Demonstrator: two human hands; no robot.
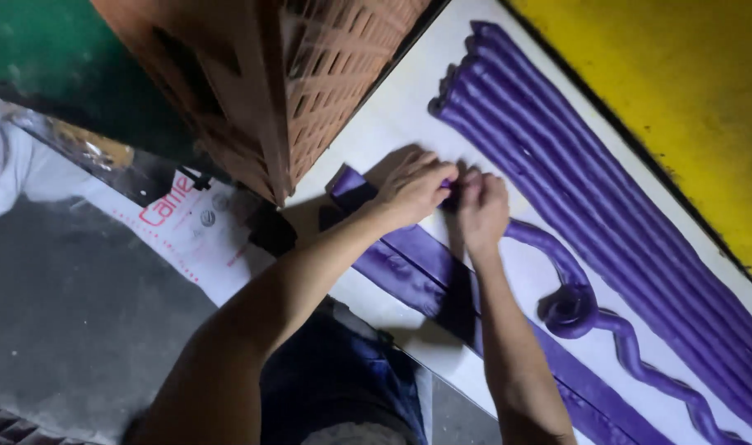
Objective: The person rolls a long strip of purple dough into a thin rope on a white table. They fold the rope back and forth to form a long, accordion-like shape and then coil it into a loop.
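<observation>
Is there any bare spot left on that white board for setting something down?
Yes: the white board is bare between the brick-red crate and the row of purple ropes, and again near the loose curled rope. Around both hands and the flat purple strip it is crowded.

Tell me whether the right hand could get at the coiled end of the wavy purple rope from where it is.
Probably yes. The right hand sits on the white board, and the coil lies close beside its forearm with only bare board between.

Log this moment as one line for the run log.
left hand: pinching purple rope | right hand: pinching same rope | purple strips: laid side by side on white board | brown crate: beside hands
</observation>
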